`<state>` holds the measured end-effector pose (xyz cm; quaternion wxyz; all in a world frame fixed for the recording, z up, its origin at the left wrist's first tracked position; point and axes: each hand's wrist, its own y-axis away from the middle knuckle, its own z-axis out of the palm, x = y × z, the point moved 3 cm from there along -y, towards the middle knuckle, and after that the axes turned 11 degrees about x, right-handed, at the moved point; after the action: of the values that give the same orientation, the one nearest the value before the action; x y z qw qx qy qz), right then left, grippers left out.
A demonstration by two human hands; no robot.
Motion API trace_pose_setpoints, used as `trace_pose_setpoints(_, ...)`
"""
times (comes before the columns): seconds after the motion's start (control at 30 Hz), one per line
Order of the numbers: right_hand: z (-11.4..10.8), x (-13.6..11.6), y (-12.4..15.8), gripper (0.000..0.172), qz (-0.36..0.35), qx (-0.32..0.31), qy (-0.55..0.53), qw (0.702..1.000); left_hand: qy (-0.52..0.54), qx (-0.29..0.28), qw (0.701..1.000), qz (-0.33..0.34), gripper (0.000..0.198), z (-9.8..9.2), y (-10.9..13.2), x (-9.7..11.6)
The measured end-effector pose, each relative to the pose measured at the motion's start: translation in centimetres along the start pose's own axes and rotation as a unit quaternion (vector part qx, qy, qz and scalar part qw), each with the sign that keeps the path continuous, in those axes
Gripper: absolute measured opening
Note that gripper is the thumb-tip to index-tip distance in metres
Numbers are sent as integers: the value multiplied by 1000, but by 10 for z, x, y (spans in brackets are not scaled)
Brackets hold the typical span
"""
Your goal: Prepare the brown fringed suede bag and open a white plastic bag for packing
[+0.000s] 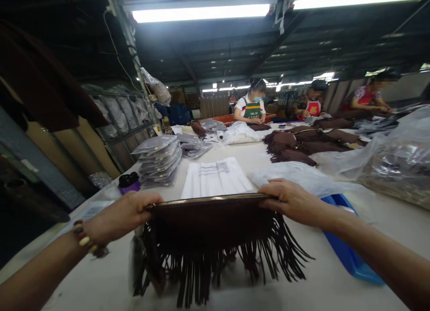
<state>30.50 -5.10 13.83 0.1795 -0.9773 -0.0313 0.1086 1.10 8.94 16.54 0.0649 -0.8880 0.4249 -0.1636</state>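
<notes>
A dark brown fringed pouch (215,228) hangs upright in front of me, its brass-coloured zipper running along the top edge. My left hand (129,212), below a beaded bracelet (88,241), pinches the top left corner. At the top right corner, my right hand (285,199) grips the pouch with the thumb above and fingers against the side. Long strips of fringe dangle below over the white table (339,275). Just behind the pouch lies a stack of white printed plastic bags (217,176), partly covered by it.
Bagged goods (159,158) stand piled at left beside a purple item (129,185). A blue tray (349,252) sits under my right forearm. Brown fringed pieces (302,143) and clear plastic (396,163) lie at right. Several people work across the table, including a person in a green apron (253,109).
</notes>
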Motion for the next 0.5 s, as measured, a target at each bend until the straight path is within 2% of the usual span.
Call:
trace_pose_setpoints(0.07,1,3,-5,19,-11,25,32,999,-8,-15,1000,21,28,-1,-6,-2)
trace_pose_setpoints(0.17,3,3,-3,15,-58,97,56,992,-47,82,991,97,34,-2,-8,-7)
trace_pose_setpoints(0.27,15,-4,14,19,-117,170,67,976,-110,182,947,242,36,9,8,-10)
trace_pose_setpoints(0.37,49,-14,47,28,-159,227,53,960,-185,241,882,360,32,49,44,-16)
trace_pose_setpoints(0.5,108,-27,101,33,-189,271,46,943,-186,233,879,371,43,131,107,-36)
